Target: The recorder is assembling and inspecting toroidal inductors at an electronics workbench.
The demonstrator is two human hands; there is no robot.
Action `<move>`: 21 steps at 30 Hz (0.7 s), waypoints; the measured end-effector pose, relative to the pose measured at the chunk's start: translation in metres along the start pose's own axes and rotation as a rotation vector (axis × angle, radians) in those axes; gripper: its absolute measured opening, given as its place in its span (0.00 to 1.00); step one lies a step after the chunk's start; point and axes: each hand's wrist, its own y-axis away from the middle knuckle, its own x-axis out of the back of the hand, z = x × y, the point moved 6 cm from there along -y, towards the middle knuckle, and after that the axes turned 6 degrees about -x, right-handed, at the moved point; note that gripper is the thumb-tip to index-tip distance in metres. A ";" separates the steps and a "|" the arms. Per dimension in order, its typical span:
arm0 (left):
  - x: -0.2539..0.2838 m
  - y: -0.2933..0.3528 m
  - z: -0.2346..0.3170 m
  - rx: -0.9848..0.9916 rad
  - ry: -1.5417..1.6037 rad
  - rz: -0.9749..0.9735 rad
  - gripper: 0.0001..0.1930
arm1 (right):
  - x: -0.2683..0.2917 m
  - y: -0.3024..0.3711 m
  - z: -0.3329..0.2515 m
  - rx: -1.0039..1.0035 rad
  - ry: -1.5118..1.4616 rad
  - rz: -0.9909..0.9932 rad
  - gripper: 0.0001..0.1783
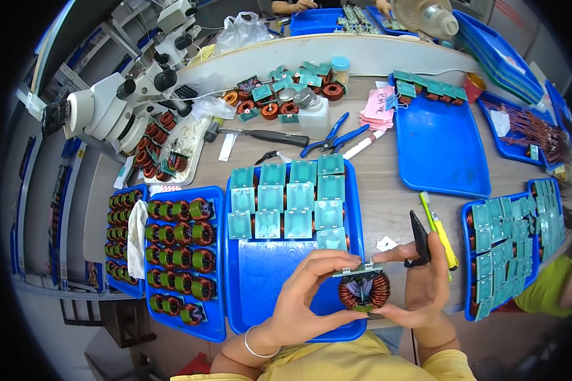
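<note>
1 coil assembly (364, 296) between my two hands, in view over the near right corner of the blue tray (260, 273): green board up top, copper windings below. Left fingers (330, 255) pinch its left side, right fingers (397, 254) its right; index fingers at the board, thumbs underneath. 1 black pointed tool (419, 233) also tucked in my right hand. Blue tray carries 13 green-board units (271, 198), far end. Left-hand tray (218, 270): five rows of coils (182, 233). 1 yellow cutter (447, 246) on the surface (378, 190), right side. Farther: 1 blue-handled pliers (332, 138), 1 hammer (267, 136). Beyond: pink slips (378, 109), handwriting on top. Back: 1 fan (429, 18).
</note>
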 end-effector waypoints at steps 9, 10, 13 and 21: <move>0.000 0.003 -0.001 0.037 -0.009 0.019 0.33 | 0.002 -0.001 -0.002 0.015 -0.016 -0.012 0.59; 0.000 0.003 -0.001 0.037 0.001 0.025 0.34 | 0.002 0.000 -0.002 0.010 0.020 -0.009 0.59; -0.001 0.003 0.000 0.032 -0.033 0.000 0.34 | 0.002 0.001 -0.005 0.046 0.079 -0.006 0.57; -0.005 -0.002 0.001 0.005 0.049 -0.022 0.33 | 0.002 0.001 -0.014 0.149 0.178 0.007 0.56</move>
